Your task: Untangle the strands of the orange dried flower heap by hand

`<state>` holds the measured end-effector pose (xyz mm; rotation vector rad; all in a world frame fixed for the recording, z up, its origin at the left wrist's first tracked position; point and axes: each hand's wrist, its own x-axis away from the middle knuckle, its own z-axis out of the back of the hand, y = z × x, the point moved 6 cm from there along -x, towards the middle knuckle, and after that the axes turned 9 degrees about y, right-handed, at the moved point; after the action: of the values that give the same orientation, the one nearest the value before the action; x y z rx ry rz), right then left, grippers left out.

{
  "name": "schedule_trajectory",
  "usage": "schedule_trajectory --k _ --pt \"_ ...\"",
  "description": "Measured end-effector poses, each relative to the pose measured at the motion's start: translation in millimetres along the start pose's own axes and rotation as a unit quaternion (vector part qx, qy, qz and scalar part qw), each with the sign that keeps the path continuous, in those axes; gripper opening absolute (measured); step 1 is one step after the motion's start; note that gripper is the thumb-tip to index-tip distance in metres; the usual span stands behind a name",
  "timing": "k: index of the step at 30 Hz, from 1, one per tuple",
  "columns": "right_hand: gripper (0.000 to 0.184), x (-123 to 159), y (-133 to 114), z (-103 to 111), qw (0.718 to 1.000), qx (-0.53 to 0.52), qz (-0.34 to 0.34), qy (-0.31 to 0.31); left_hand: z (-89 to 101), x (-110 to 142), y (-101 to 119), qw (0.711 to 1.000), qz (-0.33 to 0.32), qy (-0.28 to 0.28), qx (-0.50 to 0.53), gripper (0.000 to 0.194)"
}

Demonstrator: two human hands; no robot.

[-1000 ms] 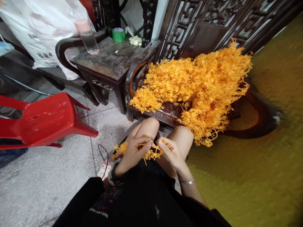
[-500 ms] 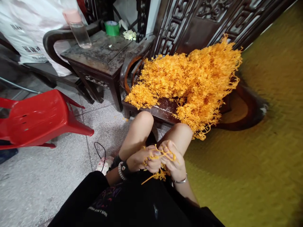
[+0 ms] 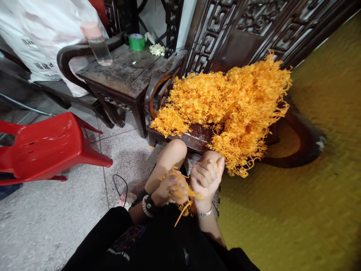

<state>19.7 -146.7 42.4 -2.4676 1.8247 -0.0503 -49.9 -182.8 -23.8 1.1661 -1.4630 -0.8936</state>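
Closed around a small bunch of orange branching strands point(image 3: 184, 209), my left hand point(image 3: 176, 186) is over my lap and slightly blurred. Loose ends stick out above and below its fingers. Just to the right, my right hand point(image 3: 206, 177) is curled into a fist, thumb side up, in front of my right knee. What it holds, if anything, is hidden in the fingers. A big heap of the same orange strands point(image 3: 239, 98) covers most of the dark wooden chair seat point(image 3: 200, 137) ahead of my knees.
Left of the chair stands a wooden side table point(image 3: 124, 71) with a pink-capped bottle point(image 3: 100, 51) and a green tape roll point(image 3: 137, 42). A red plastic chair point(image 3: 47, 146) is at left. Behind it are white sacks point(image 3: 42, 37). Yellow-green material point(image 3: 282, 218) lies right.
My right hand has moved up and away from the left and curled into a fist. My left hand keeps the orange strands. The view has shifted slightly.
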Motion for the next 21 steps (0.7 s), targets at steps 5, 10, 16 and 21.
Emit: schedule_trajectory --k 5,10,16,21 --pt "0.048 -8 -16 9 0.983 0.163 0.034 0.073 -14.6 -20 21 0.971 0.006 -0.111 0.211 0.064" --pt "0.032 -16 -31 24 0.95 0.269 -0.012 0.158 -15.6 -28 34 0.943 0.019 -0.12 0.311 0.059" --pt "0.003 -10 -33 36 0.902 0.378 -0.094 0.184 -4.9 -42 34 0.962 0.0 -0.036 0.27 0.057" --pt "0.012 -6 -39 40 0.862 0.463 -0.062 0.198 2.6 -53 24 0.968 0.015 -0.001 0.25 0.054"
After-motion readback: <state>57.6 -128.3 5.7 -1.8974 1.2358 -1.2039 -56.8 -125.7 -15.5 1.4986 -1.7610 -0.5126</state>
